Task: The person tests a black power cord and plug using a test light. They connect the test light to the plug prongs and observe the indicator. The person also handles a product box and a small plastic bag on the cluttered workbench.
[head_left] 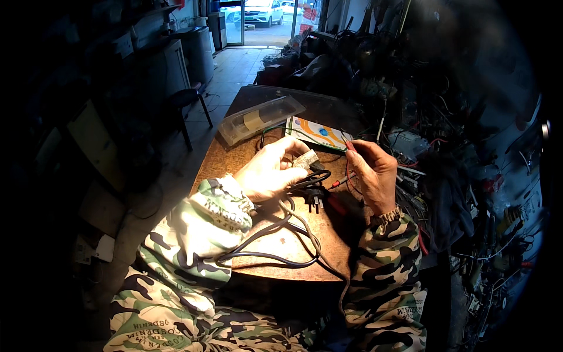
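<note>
A: Left hand (267,171) status?
B: Over the middle of the desk (214,169). Fingers (295,144) closed in around a small pale block (305,159), thumb on the near side. Dark piece at the block's right end; can't tell if it's joined.

A: Right hand (378,179)?
B: Over the desk's right side. Thumb and index pinched narrow on a slim red probe (350,145), just at the near right corner of the printed box (319,134). Tip contact unclear.

A: So where's the block exactly?
B: In the left hand, near side of the box, above the black plug (315,200). Plug's prongs point toward the wearer.

A: Cables?
B: Black cable (267,256) loops across the near half of the desk. Grey cable (304,225) crosses it. Another red-tipped lead (335,184) sits between the hands, left of the right hand's thumb.

A: Rest of the desk?
B: Clear plastic tray (272,113), lying at a slant left of the box. Dark stool (183,100) on the floor, left of the desk. Tangled clutter (410,144) along the right. Both sleeves camouflage.
</note>
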The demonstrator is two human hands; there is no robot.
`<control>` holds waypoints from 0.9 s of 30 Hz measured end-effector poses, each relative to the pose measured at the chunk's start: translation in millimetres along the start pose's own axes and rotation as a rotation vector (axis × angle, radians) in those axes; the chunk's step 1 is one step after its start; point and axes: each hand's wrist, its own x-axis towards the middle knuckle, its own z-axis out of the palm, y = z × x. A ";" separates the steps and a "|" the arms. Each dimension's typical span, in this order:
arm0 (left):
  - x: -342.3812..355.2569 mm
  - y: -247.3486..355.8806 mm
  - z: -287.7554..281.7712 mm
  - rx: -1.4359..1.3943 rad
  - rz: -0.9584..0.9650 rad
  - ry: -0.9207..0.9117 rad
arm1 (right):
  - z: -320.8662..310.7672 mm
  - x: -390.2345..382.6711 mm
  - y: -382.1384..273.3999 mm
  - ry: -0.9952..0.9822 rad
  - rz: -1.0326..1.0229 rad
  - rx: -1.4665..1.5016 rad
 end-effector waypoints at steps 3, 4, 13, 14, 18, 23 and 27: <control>2.3 -7.9 4.6 0.513 0.245 0.078 | 0.8 -11.0 9.6 0.025 -0.183 -0.253; 2.1 -10.7 9.1 0.602 0.257 0.100 | -1.2 -13.6 7.9 0.025 -0.230 -0.354; -4.3 3.8 5.5 -0.021 -0.087 -0.013 | 2.2 -18.9 -10.6 -0.094 -0.216 -0.248; -2.0 0.2 4.0 -0.072 -0.057 -0.045 | -0.4 -19.4 -11.3 -0.094 -0.208 -0.228; -3.7 -4.5 -0.2 -0.083 -0.046 -0.052 | -1.0 -18.0 -7.5 -0.098 -0.263 -0.197; 0.4 -11.3 -1.2 -0.059 -0.067 -0.064 | -7.4 -20.1 -11.0 -0.176 -0.276 -0.281; 1.2 -12.1 -1.2 -0.070 -0.107 -0.069 | -9.0 -22.6 -12.2 -0.201 -0.303 -0.299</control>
